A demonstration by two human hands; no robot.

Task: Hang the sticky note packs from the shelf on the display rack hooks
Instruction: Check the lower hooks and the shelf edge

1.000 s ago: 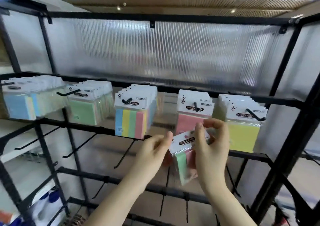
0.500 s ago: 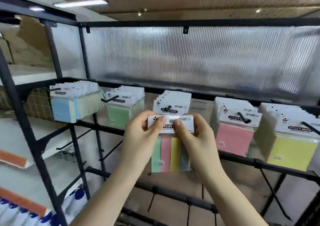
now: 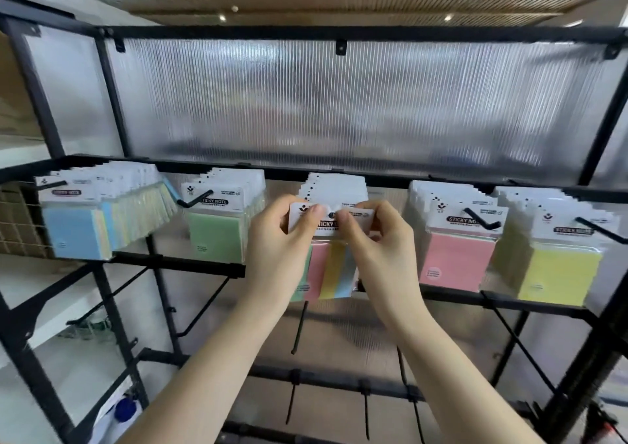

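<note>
A striped sticky note pack with green, pink, yellow and blue strips is pinched by its white header card between both hands. My left hand grips the header's left side and my right hand its right side. The pack is pressed against the front of the middle stack of packs on the black rack's upper row. That stack's hook is hidden behind my fingers. Other full hooks carry blue packs, green packs, pink packs and yellow packs.
The black metal rack has a ribbed translucent back panel. Bare hooks stick out from the lower bars. White shelves stand at the left, with a blue-capped item at the bottom left.
Both hands carried the striped pack up and left from near the pink stack to the middle stack, and now hold its header at that stack's hook. The camera view shifted too.
</note>
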